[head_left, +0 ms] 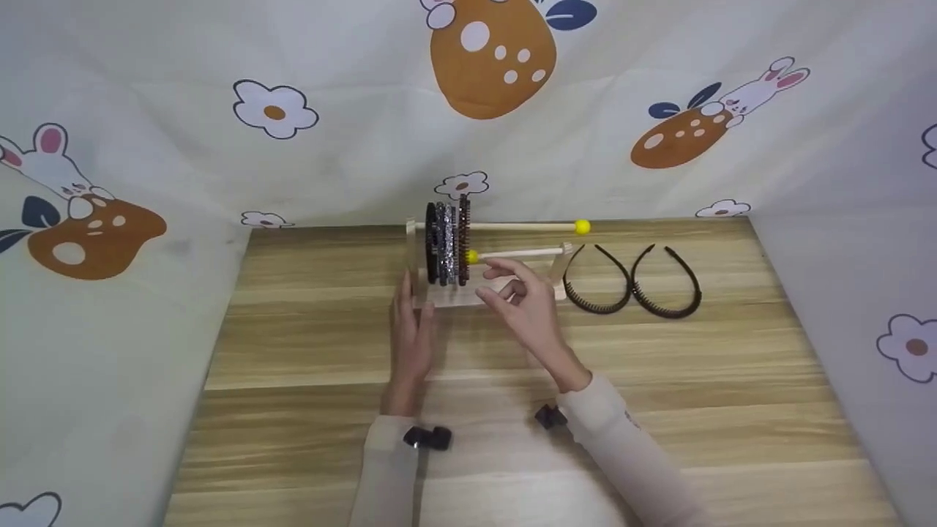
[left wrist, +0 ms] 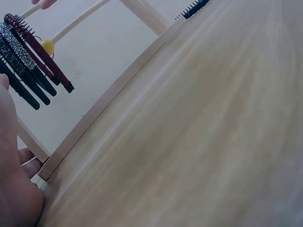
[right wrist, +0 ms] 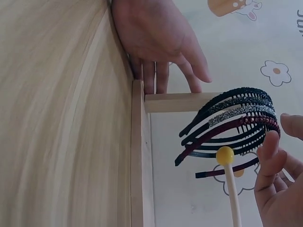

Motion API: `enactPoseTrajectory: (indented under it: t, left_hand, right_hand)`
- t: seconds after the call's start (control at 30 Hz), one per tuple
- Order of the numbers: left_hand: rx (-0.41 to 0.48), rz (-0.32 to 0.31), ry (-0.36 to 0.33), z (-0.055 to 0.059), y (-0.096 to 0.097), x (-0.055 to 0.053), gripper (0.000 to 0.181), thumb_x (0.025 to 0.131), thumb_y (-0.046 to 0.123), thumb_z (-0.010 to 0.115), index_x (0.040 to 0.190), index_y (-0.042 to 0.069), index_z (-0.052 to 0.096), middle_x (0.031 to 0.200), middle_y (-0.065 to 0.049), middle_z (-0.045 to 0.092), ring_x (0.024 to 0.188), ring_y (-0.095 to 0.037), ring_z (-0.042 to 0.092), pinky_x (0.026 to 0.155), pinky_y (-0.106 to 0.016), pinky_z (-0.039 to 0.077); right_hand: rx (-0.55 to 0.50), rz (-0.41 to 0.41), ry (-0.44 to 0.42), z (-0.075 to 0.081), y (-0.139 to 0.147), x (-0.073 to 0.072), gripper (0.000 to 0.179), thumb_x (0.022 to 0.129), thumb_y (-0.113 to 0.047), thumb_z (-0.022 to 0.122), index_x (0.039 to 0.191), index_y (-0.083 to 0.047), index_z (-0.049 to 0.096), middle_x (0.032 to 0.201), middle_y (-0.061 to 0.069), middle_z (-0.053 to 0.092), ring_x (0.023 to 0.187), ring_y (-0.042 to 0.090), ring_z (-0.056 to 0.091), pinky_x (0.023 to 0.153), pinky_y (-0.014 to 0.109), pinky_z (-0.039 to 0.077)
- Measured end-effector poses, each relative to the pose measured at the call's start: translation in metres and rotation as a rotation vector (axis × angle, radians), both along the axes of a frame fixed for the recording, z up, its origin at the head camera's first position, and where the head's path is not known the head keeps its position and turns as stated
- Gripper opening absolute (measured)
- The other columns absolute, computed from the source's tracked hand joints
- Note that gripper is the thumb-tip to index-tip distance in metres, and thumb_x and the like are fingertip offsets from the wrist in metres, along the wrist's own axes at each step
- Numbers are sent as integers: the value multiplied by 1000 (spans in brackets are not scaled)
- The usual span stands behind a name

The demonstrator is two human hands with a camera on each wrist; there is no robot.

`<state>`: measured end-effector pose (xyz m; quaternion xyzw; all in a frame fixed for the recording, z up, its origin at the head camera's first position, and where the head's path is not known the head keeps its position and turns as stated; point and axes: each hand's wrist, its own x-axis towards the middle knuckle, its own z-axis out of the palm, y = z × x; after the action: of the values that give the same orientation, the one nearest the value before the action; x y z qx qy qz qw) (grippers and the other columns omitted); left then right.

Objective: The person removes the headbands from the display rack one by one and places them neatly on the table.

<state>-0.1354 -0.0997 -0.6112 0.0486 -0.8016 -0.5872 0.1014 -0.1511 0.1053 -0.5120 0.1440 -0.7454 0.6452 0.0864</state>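
Note:
Several headbands [head_left: 448,245], black, silver-glitter and dark red, hang side by side at the left end of a wooden rack [head_left: 457,296]. My left hand [head_left: 411,344] is at the rack's left end, its straight fingers resting against the wooden post [right wrist: 177,102]. Just right of the headbands, my right hand [head_left: 531,311] hovers by the rod with a yellow ball [head_left: 472,257] at its tip. Its fingers are loosely bent, thumb and forefinger apart, with nothing between them. The right wrist view shows its fingertips close to the dark red headband [right wrist: 222,130].
Two black toothed headbands [head_left: 667,315] lie on the wooden table [head_left: 315,351] right of the rack. A second rod ends in a yellow ball [head_left: 583,227] at the back. A patterned cloth [head_left: 351,161] hangs behind and along both sides.

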Motion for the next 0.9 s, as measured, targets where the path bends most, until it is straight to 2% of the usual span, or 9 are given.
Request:
enactPoseTrajectory:
  t: [0.13,0.37,0.53,0.63,0.73,0.8,0.9]
  left_hand:
    - [-5,0,-3,1,0,1,70,117,34,50,179,29,19,183,-14,22,159,-47,35,122,-78,34]
    - [-16,0,15,-1,0,0,70,116,30,50,179,25,20,183,-16,23,159,-47,34,123,-79,30]
    - [-22,-15,36,-1,-1,0,71,115,30,48,179,17,20,183,-19,21,162,-49,28,124,-82,26]
    - [-26,-18,43,-2,-2,-1,72,115,32,49,178,15,21,182,-20,21,162,-50,28,124,-82,25]
    - [-22,-14,37,-3,-2,-1,71,115,32,49,178,16,20,182,-20,21,162,-49,28,124,-81,25]
    - [-19,-9,28,-2,-1,-1,71,115,32,48,179,17,20,182,-20,21,161,-49,29,125,-81,26]
    - [-14,-1,16,-1,-1,-1,70,115,29,47,179,19,20,183,-20,21,160,-50,32,124,-81,28]
  right_hand:
    - [-8,-14,-22,-1,-7,-4,47,91,0,88,136,3,73,116,22,77,64,7,64,53,18,51]
    - [-43,-13,-65,-3,-19,-9,48,92,1,87,137,7,70,120,29,75,66,7,66,55,19,53]
    - [-36,-20,-72,-6,-23,-10,48,92,0,87,137,4,71,120,20,78,66,9,67,54,19,53]
    - [-32,-14,-77,-5,-25,-11,47,93,0,87,137,3,71,120,18,78,67,19,70,54,21,54]
    - [-36,-7,-89,-4,-27,-10,46,93,2,85,138,4,71,121,20,78,71,37,72,55,21,54]
    - [-36,-3,-95,-4,-28,-10,45,94,3,84,137,4,71,121,20,78,73,43,72,55,21,55]
    - [-34,3,-98,-3,-30,-10,43,94,4,83,135,5,72,121,21,78,69,29,73,53,19,53]
